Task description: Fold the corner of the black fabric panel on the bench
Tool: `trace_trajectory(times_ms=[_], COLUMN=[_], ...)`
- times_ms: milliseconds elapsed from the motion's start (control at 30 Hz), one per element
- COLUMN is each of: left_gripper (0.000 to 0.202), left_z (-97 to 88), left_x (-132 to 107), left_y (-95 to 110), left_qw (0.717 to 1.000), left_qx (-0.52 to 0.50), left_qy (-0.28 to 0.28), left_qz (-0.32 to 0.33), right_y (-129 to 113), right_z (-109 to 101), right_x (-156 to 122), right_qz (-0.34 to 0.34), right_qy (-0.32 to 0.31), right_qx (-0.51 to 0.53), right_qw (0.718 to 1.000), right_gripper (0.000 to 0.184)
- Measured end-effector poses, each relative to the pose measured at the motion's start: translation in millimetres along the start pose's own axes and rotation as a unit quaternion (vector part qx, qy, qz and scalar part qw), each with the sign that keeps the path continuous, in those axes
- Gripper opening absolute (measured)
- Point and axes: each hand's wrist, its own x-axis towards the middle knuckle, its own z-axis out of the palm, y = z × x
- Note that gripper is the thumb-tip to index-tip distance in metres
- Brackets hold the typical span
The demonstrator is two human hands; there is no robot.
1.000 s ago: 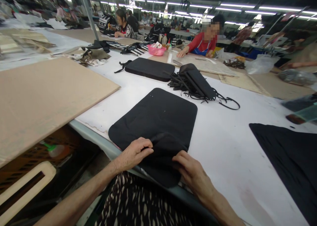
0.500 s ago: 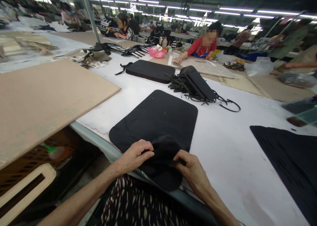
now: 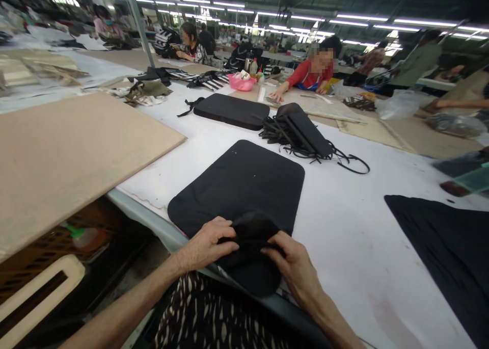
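A black fabric panel (image 3: 244,186) with rounded corners lies on the white-covered table, its near end at the table's front edge. My left hand (image 3: 212,242) pinches a raised fold of it between thumb and fingers. Opposite, my right hand (image 3: 288,252) grips the same fold from the right side. Between the hands the cloth bulges up, and the fingertips are partly hidden in it. Beyond the panel lie a flat black padded piece (image 3: 231,110) and a bundle of black strips (image 3: 305,132).
A large brown board (image 3: 84,155) covers the left side. More black fabric (image 3: 446,252) lies at the right. A pink basket (image 3: 241,82) stands farther back, near a co-worker in red (image 3: 311,76). Below left are a glue bottle with green cap (image 3: 82,234) and a slotted pale template (image 3: 46,293).
Both hands keep hold of the fold. My right thumb and fingers have shifted slightly, and the bulge between the hands looks a little more open. The co-worker's hand moved slightly.
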Motion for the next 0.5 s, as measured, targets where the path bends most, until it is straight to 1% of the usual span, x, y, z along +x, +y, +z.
trace_trajectory(times_ms=[100, 167, 267, 333, 400, 500], left_gripper=[0.02, 0.02, 0.021, 0.022, 0.025, 0.029], left_z=[0.1, -0.4, -1.0, -0.9, -0.3, 0.3], left_x=[1, 0, 0, 0, 0, 1], left_y=[2, 3, 3, 3, 3, 2], left_qw=[1.0, 1.0, 1.0, 1.0, 1.0, 1.0], left_qx=[-0.004, -0.001, -0.004, -0.007, -0.004, 0.003], left_qy=[0.004, 0.002, -0.004, -0.001, 0.006, 0.013], left_qz=[-0.008, -0.014, -0.017, -0.016, -0.017, -0.023], right_y=[9, 14, 19, 22, 25, 28], right_z=[0, -2, -4, -3, -1, 4], right_x=[-6, -12, -22, -30, -37, -46], right_qz=[-0.027, -0.043, -0.041, -0.032, -0.038, -0.058], right_qy=[0.026, 0.056, 0.097, 0.106, 0.11, 0.107], right_qx=[-0.01, -0.015, -0.026, -0.033, -0.046, -0.095], right_qw=[0.999, 0.997, 0.994, 0.993, 0.992, 0.988], right_gripper=[0.016, 0.018, 0.024, 0.034, 0.044, 0.05])
